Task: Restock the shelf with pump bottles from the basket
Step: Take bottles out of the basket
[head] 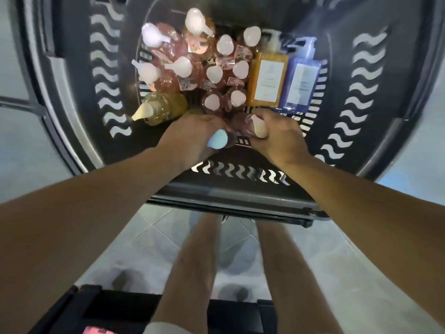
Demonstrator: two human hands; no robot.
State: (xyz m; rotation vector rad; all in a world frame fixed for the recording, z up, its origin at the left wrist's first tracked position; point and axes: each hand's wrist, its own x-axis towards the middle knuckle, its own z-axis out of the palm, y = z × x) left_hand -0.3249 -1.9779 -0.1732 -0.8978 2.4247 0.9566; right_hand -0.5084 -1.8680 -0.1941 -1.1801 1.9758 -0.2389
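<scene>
Both hands reach into the dark basket (240, 186) at frame centre. The left hand (190, 138) grips a bottle with a pale blue pump (218, 139); the right hand (277, 138) grips a pink bottle (243, 122) with a cream pump. More pink bottles (212, 68) stand above, an orange bottle (267, 78) and blue bottle (302, 85) to their right.

Pale tiled floor (159, 237) fills lower half, thin grout lines run diagonal. Bare legs (192, 273) of person stand at 6 o'clock, blurred footwear (231, 256) near them. Black low object (101, 307) at 7 o'clock along bottom edge, small pink patch (96, 330) on it. Grey bar frame (21, 102) at 9 o'clock, beside left edge. Floor continues pale at 3 o'clock.
</scene>
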